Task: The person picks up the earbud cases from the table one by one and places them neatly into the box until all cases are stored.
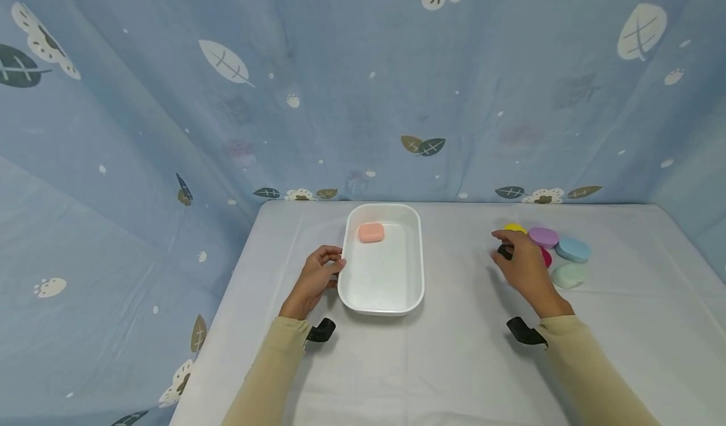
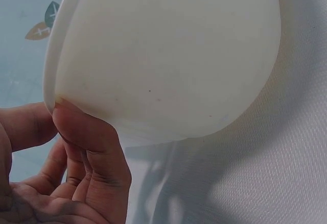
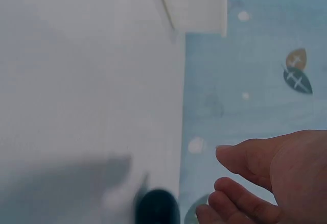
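My left hand (image 1: 319,275) holds the left rim of a deep white rectangular tray (image 1: 381,299). In the left wrist view one bent finger (image 2: 87,127) reaches the underside of the rim, with another digit at its top. A peach-coloured soap-like block (image 1: 371,232) lies inside, toward the tray's far end. My right hand (image 1: 527,268) hovers at the cluster on the right, thumb and fingers apart over a black rounded piece (image 1: 505,251). In the right wrist view that dark piece (image 3: 157,208) shows below the fingertips, and the gap between thumb (image 3: 240,157) and fingers holds nothing.
Around the right hand lie a yellow piece (image 1: 515,227), a purple one (image 1: 543,237), a red one (image 1: 547,257), a blue one (image 1: 573,249) and a pale green one (image 1: 569,276). A white cloth covers the table (image 1: 454,363); a blue patterned curtain (image 1: 351,98) hangs behind.
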`<state>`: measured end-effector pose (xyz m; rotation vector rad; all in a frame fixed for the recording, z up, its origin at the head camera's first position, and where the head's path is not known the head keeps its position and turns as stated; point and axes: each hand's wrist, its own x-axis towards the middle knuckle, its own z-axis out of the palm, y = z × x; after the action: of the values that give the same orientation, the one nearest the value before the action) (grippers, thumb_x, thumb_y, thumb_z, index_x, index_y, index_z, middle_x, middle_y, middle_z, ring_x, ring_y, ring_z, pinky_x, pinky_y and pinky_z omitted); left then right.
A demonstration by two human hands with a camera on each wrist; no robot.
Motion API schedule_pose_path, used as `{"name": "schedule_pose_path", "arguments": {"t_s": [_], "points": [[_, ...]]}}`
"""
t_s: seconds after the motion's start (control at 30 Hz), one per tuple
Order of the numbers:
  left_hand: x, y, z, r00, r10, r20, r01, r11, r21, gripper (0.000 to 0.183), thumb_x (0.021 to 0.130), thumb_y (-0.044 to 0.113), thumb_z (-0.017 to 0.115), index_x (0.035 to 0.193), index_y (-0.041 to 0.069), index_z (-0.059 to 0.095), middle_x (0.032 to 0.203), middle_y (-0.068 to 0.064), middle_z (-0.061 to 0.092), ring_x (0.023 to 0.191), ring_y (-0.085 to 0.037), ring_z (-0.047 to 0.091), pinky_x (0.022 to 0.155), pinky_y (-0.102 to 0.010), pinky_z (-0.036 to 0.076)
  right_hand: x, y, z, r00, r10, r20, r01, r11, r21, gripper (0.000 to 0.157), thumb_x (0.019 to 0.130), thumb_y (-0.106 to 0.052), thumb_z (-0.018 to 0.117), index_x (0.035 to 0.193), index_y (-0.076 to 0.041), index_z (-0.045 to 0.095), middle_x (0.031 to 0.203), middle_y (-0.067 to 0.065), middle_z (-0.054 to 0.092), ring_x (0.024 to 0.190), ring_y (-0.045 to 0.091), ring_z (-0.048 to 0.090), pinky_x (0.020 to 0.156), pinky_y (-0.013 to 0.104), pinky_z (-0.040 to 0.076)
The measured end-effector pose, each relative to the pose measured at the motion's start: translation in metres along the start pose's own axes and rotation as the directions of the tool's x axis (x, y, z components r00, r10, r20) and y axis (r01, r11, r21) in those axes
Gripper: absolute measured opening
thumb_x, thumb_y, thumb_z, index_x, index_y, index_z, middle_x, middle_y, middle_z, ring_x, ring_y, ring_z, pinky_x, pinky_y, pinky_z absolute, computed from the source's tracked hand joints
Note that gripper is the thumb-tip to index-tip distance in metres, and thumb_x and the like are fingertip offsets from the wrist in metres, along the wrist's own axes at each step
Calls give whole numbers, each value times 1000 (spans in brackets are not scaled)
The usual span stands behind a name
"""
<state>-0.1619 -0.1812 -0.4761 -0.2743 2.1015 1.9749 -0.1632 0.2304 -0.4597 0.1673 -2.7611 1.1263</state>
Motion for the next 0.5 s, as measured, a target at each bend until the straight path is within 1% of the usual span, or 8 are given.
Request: {"name": "schedule_pose_path", "arguments": {"t_s": [0.23,0.37,0.5], "points": [[0,1,0,1000,-8,-2,8,1000,8,32,106,6,62,136,-3,56,112,-10,59,79,-19,60,65,-30,53,-9,17,-6,999,-8,-43,6,999,-41,42,92,10,73,131,17,60,125,39,59,116,55,58,98,68,48],[0,2,1,1000,-13,-10,13,1000,10,32,106,6,62,136,-3,56,112,-11,59,79,-20,60,65,-30,53,-11,22,-8,999,2,-32,-4,998,-70,44,90,11,73,131,18,59,126,41,56,116,58,57,98,71,47],[0,2,2,1000,-16,-20,16,1000,11,31,106,5,62,135,-3,56,111,-10,60,79,-20,60,64,-30,54,-11,25,-8,1000,20,-8,-20,997,-75,47,88,14,74,132,19,57,134,43,54,124,61,53,103,72,44]]}}
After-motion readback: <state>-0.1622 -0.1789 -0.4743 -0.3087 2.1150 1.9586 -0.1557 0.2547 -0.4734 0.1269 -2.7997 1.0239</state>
